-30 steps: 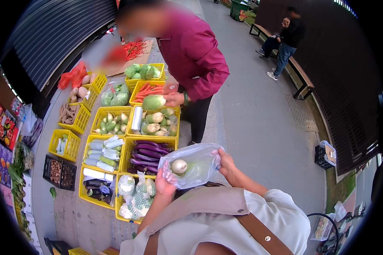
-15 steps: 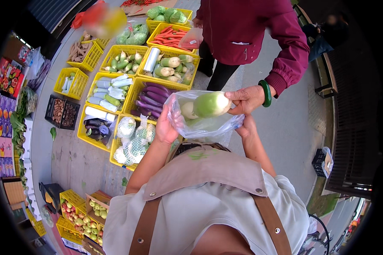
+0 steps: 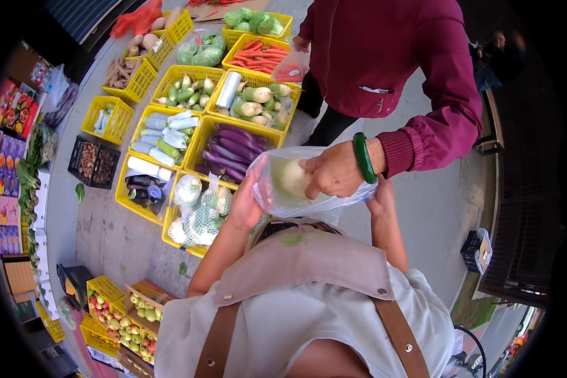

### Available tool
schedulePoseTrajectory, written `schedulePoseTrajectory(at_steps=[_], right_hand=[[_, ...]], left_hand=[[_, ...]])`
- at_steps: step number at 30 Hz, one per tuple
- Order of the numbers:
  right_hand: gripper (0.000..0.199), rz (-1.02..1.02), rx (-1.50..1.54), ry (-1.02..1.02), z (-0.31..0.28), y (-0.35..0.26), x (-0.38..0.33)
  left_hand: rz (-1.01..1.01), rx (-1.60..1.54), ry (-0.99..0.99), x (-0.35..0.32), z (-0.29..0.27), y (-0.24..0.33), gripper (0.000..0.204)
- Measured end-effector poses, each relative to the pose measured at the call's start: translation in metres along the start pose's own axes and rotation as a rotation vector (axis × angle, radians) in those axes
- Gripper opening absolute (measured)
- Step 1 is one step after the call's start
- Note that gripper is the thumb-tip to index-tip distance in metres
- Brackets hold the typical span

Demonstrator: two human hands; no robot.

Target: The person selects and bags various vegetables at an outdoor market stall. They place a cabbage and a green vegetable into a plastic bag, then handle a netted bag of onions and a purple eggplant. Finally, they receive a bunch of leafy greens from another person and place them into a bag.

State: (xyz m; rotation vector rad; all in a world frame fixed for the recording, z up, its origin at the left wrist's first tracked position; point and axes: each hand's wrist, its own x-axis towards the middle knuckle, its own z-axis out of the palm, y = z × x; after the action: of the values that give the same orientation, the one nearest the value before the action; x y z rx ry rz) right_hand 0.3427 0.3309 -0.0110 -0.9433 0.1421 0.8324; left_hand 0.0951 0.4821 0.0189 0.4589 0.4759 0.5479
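I hold a clear plastic bag (image 3: 280, 192) open in front of my chest. My left hand (image 3: 246, 203) grips its left edge and my right hand (image 3: 382, 196) grips its right edge from below. Another person in a maroon top reaches in from the upper right. Their hand (image 3: 335, 171), with a green bangle (image 3: 363, 157) on the wrist, rests on a pale round vegetable (image 3: 295, 176) inside the bag's mouth.
Yellow crates stand on the ground ahead: purple eggplants (image 3: 233, 148), netted pale vegetables (image 3: 198, 211), white-green radishes (image 3: 258, 101), carrots (image 3: 261, 55) and cabbages (image 3: 255, 22). Crates of apples (image 3: 129, 318) sit lower left. A small black basket (image 3: 475, 249) stands at right.
The other person's hand has moved from the bag's right side over its mouth and now presses a pale round vegetable in. My hands keep holding the bag open.
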Motion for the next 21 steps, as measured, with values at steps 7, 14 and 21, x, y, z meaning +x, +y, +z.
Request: schedulePoseTrajectory(at_steps=[7,14,21], right_hand=[[0.022,-0.201,-0.194,-0.052,0.013,-0.025,-0.014],[0.038,-0.388,-0.168,-0.053,0.025,-0.032,-0.02],[0.043,-0.617,-0.484,0.003,0.016,-0.039,-0.022]], left_hand=[[0.078,0.16,0.075,-0.002,0.0,0.004,0.043],[0.216,0.293,0.088,-0.006,0.009,0.01,0.037],[0.187,0.344,-0.121,-0.03,0.029,0.01,0.039]])
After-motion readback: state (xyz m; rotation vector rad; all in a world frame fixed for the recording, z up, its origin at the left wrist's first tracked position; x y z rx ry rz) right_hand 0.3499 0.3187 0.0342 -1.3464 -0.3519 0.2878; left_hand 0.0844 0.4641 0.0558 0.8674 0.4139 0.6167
